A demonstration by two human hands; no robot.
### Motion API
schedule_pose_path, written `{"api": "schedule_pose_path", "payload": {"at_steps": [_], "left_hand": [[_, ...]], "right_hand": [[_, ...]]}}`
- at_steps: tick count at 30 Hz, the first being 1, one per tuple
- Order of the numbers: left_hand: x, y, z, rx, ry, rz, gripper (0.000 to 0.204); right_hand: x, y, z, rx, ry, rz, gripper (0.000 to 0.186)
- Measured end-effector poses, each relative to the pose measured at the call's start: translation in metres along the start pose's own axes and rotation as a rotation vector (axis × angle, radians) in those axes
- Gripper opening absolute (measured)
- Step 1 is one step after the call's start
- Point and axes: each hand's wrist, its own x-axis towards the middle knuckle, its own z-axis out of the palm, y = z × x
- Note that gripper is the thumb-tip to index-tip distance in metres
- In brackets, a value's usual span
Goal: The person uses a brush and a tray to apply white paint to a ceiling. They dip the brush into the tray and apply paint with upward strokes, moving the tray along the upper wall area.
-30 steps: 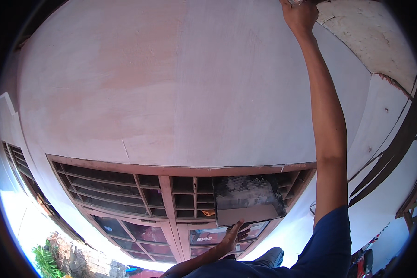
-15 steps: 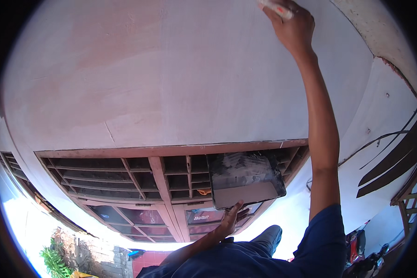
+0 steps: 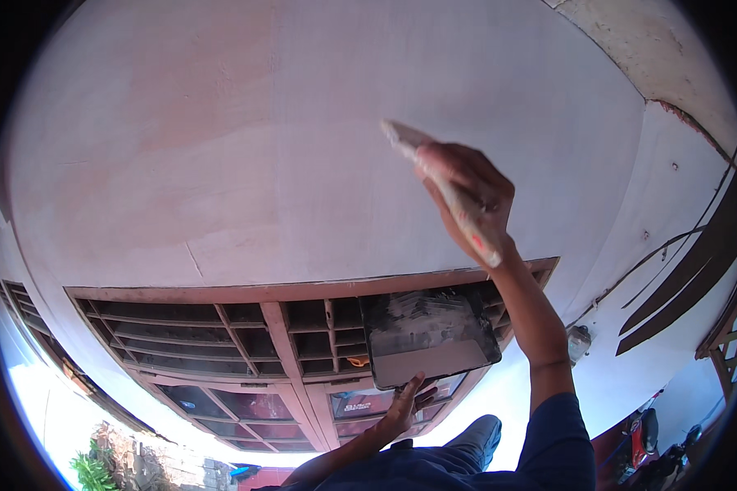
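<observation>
My right hand (image 3: 471, 184) is closed around a paint-smeared paintbrush (image 3: 464, 214), its pale handle slanting down toward my wrist. The brush's head points up and left, apart from the wall as far as I can see. Low in front of me, my left hand (image 3: 403, 407) grips the near edge of a black paint tray (image 3: 490, 331), thumb over the rim, other fingers partly hidden beneath. Pale paint (image 3: 430, 360) pools in the tray's near end, and smears cover its ribbed slope. Before both hands rises a wall (image 3: 303, 180) with patchy pink and whitish paint.
Below the wall runs a pink wooden frame (image 3: 213, 293) with slatted vents and glass panes. Dark strips and cables (image 3: 671, 278) hang on the right wall. Plants (image 3: 94, 470) stand at lower left, a parked motorcycle (image 3: 643, 442) at lower right.
My right hand has come down and left from the top of the view with the paintbrush, elbow now bent. My left hand still holds the tray in nearly the same place.
</observation>
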Motion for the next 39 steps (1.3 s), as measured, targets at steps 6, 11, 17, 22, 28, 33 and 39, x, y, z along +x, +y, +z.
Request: {"api": "schedule_pose_path", "payload": {"at_steps": [6,11,17,22,28,33,39], "left_hand": [[0.006,-0.003,-0.005,-0.075,0.067,-0.043,0.064],[-0.003,0.005,0.007,-0.056,0.025,-0.056,0.073],[0.001,-0.001,0.000,-0.065,-0.018,0.018,0.080],[0.001,0.000,-0.001,-0.044,-0.023,0.001,0.085],[-0.001,0.002,0.004,-0.074,-0.031,0.035,0.084],[-0.006,0.007,0.008,-0.107,0.029,0.035,0.081],[-0.003,0.005,0.015,-0.019,0.022,0.041,0.067]], "right_hand": [[0.168,0.049,0.025,-0.090,0.432,-0.332,0.020],[0.255,0.088,0.022,-0.480,0.425,-0.446,0.015],[0.187,0.072,0.044,-0.420,0.233,-0.511,0.012],[0.012,0.001,0.051,-0.302,-0.049,-0.188,0.040],[-0.153,-0.070,0.045,-0.162,-0.479,-0.107,0.039],[-0.115,-0.058,0.036,0.126,-0.484,0.129,0.049],[-0.107,-0.038,0.009,0.134,-0.140,0.262,0.024]]}}
